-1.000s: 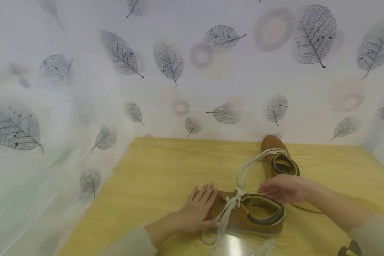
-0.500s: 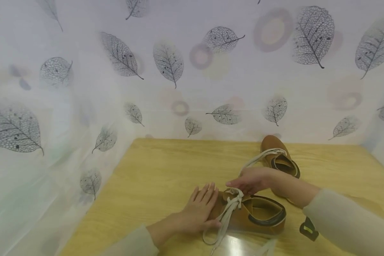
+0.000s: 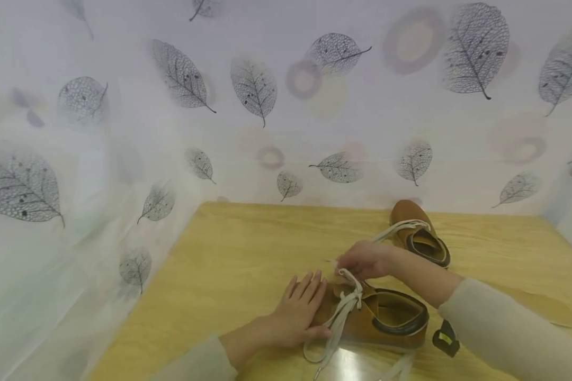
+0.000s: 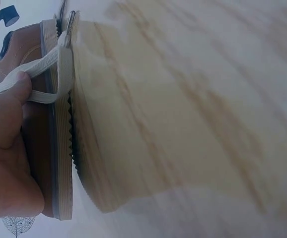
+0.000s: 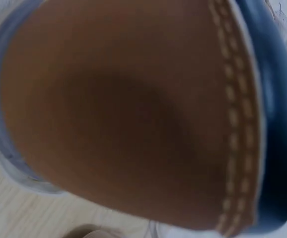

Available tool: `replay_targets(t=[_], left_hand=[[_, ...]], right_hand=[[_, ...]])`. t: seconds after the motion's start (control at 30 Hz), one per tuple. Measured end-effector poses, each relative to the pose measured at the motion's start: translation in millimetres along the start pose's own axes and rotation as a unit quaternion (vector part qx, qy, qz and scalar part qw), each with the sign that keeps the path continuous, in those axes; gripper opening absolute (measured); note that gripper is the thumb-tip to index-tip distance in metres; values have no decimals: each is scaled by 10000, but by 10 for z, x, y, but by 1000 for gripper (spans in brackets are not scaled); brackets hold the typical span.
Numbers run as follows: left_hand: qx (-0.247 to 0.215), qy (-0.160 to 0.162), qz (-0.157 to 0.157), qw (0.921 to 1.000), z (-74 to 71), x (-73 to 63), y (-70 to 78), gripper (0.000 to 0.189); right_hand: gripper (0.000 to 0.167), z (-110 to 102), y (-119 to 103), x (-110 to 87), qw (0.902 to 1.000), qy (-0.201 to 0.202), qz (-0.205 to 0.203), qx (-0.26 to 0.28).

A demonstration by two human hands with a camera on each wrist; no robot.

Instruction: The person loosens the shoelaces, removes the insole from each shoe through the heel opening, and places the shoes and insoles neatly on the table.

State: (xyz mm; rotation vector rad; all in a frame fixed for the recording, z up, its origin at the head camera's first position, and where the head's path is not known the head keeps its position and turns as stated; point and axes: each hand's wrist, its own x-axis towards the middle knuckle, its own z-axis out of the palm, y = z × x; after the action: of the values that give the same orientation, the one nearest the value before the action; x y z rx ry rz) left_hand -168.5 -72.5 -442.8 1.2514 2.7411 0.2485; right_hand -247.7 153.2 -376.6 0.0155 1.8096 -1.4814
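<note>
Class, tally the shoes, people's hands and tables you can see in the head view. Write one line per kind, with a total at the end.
Shoes: 2 (near shoe, far shoe)
Hands: 2 (left hand, right hand)
Tables: 1 (wooden table)
Total: 5

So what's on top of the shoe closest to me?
The left hand lies across the toe of the near shoe, hiding the part beneath it. Cream laces sit knotted over the front, some draping down the near side. Whatever they cover can't be seen.
</note>
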Motion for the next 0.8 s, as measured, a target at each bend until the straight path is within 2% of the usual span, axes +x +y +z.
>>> replay_targets(t=[0.13, 0.27, 0.37, 0.47, 0.6, 0.67, 0.8], left_hand=[[-49, -59, -19, 10000, -17, 10, 8, 90], [-62, -75, -35, 9999, -22, 10, 8, 90], [-13, -36, -41, 10000, -26, 8, 8, 91], [72, 28, -41, 10000, -27, 7, 10, 90], [150, 67, -27, 9999, -22, 11, 16, 90], [154, 70, -23, 9999, -20, 14, 18, 90], [166, 86, -4, 9998, -15, 15, 16, 91]], right_hand=[[25, -71, 3, -7, 9995, -89, -59, 284], [24, -120, -34, -42, 9997, -34, -209, 113], [29, -164, -73, -71, 9989, 218, -377, -172], [34, -217, -110, -92, 9968, 608, -480, -218], [38, -290, -137, -105, 9938, 965, -498, 247], [35, -325, -141, -111, 9928, 915, -461, 625], [17, -406, -129, -117, 9898, 621, -288, 1252]])
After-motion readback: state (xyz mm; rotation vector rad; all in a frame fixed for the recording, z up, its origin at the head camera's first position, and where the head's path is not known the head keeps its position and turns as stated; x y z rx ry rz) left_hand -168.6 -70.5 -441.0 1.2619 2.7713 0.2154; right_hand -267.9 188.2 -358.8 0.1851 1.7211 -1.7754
